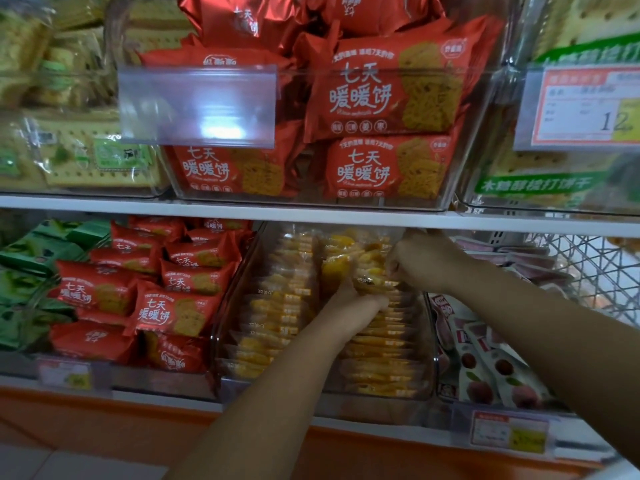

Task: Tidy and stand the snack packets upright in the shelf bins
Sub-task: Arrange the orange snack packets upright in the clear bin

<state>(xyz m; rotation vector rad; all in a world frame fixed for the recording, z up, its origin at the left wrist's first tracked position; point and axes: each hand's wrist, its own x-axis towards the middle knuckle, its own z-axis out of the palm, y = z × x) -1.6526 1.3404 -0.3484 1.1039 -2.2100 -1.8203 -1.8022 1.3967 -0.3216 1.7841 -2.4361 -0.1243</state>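
A clear plastic bin (221,341) on the lower shelf holds two rows of yellow snack packets (273,317) in clear wrappers, most standing on edge. Both my hands are inside this bin, toward its back right. My left hand (356,306) presses its fingers into the right row of packets. My right hand (419,261) sits just under the shelf board and pinches the top of a yellow packet (372,277) at the back of that row. The packets under my forearms are hidden.
Left of the yellow bin lies a bin of loosely piled red biscuit packets (166,306); green packets (27,271) are further left. Right of it stand white peach-print packets (491,368) and a wire basket (595,271). The white shelf board (311,213) carries more bins above.
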